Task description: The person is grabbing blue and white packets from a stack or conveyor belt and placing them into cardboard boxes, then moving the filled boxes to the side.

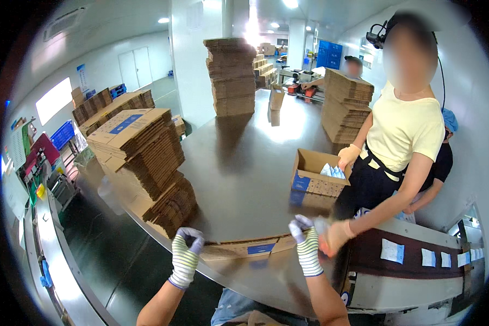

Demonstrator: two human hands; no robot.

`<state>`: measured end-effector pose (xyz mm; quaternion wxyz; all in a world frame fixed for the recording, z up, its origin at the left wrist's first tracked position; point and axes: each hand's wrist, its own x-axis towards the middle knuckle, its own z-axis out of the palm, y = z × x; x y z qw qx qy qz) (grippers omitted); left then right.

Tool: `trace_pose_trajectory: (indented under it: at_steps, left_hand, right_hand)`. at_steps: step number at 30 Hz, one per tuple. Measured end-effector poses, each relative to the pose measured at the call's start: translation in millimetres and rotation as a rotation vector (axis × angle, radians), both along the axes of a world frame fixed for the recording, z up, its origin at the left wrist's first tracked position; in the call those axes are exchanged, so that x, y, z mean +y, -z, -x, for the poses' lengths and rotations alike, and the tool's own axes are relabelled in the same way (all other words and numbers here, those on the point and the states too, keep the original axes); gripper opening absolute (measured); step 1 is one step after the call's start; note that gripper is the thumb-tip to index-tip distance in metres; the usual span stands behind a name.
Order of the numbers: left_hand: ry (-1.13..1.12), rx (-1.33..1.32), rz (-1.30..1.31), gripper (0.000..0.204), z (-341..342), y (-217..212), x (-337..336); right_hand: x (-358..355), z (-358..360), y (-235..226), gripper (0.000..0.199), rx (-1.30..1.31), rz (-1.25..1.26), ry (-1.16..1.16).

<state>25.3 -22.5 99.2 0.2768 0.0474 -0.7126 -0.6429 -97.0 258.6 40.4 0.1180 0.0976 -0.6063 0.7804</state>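
Note:
A folded-flat cardboard carton (231, 250) with a blue label stands on its long edge at the near side of the metal table. My left hand (186, 257), in a white and green striped glove, has its fingers curled at the carton's left end. At the other end my right hand (308, 249), gloved alike, bends its fingers over the edge. Both fingertips are partly hidden. To the right of centre, an open carton (316, 184) holds several white and blue packets (333, 171), with a co-worker's gloved hand (349, 156) at its side.
Stacks of flattened cartons stand at the left (146, 157), the back (229, 81) and the right (345, 106) of the table (239, 179). The co-worker's other hand (338, 237), blurred, reaches close beside my right hand. A dark conveyor belt (369, 252) carries spaced packets (392, 251).

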Motion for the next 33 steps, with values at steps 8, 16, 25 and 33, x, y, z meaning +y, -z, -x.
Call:
trace_pose_trajectory:
  at_steps: [8,16,25,33]
  left_hand:
    - [-0.08,-0.046,0.607,0.004,-1.0,-31.8,7.2]
    - [0.529,-0.615,1.275,0.047,40.0,-40.4,-4.3]
    - [0.569,0.015,1.337,0.057,23.6,-3.8,44.5]
    - [0.297,-0.169,0.689,0.052,22.4,-18.6,1.3]
  right_hand:
    - [-22.5,-5.6,-3.9,0.068,-0.132,-0.352,-0.553]
    - [-32.6,10.4,-2.6,0.041,-0.225,-0.43,-0.701]
    - [-17.1,4.7,13.6,0.029,-0.381,-0.262,-0.645]
    - [-12.9,-8.7,-24.5,0.061,-0.018,-0.239,-0.27]
